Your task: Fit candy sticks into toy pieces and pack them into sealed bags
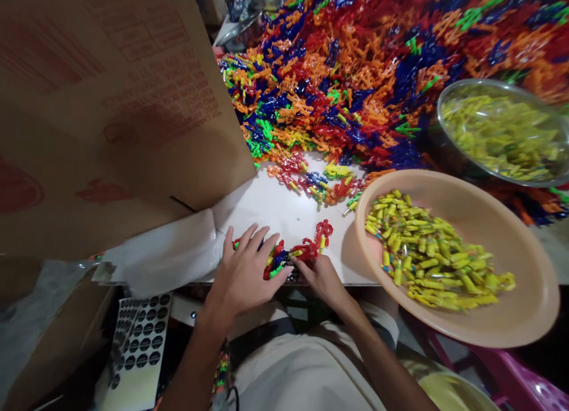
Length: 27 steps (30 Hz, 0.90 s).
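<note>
Small glossy plastic figures in red, blue and green with yellow parts (279,258) lie at the front edge of the white table (288,195). My left hand (246,272) rests over them palm down, fingers spread and lying across several of them. Close to its right, my right hand (323,278) has its fingers curled in at the same bunch, pinching one of the figures; its fingertips are partly hidden. Just beyond that hand lies a red figure (324,230) with a yellow piece on it.
A large cardboard box (133,103) stands at the left. Behind is a big heap of coloured plastic figures (347,85). At the right are a peach basin (520,269) of yellow pieces and a metal bowl (440,112). A sticker sheet (137,352) hangs low at the left.
</note>
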Available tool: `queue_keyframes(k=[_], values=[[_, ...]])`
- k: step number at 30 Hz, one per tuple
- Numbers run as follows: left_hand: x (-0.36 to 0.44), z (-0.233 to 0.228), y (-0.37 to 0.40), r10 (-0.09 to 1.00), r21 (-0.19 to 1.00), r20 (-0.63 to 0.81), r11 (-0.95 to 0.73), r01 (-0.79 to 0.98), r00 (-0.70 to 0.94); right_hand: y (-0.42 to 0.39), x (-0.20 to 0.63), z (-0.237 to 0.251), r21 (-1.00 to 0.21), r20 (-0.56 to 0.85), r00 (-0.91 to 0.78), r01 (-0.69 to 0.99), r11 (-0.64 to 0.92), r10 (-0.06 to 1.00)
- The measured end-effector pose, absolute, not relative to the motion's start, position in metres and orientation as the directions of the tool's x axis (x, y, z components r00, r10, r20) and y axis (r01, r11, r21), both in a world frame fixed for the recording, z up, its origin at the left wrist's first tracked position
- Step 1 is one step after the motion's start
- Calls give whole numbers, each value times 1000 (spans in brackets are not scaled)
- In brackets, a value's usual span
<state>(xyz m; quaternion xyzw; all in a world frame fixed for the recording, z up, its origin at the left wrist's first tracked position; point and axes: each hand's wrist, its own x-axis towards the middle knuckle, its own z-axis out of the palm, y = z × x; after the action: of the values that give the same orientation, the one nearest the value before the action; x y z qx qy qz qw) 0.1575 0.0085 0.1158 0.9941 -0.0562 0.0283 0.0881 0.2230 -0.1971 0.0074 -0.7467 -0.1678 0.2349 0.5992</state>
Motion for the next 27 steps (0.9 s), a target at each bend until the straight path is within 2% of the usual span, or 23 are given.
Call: queue_keyframes(k=[5,12,15,19,24,27], values=[[160,114,5,-82,210,91,-973,-100,992,-184,220,0,-938,57,848,226,-263,528],[159,114,5,-84,239,90,-966,-103,992,-187,210,-15,-855,159,866,362,-373,475],[159,113,5,-88,247,83,-963,-106,993,-187,211,-17,-819,175,865,393,-417,471],[159,113,5,-79,243,72,-965,-94,994,-189,210,-11,-767,171,835,446,-461,524],[161,119,0,-66,260,24,-963,-70,998,-188,211,2,-711,104,813,464,-528,573],[166,123,-6,-13,269,-1,-963,-12,1000,-184,214,7,-685,65,808,463,-562,586]])
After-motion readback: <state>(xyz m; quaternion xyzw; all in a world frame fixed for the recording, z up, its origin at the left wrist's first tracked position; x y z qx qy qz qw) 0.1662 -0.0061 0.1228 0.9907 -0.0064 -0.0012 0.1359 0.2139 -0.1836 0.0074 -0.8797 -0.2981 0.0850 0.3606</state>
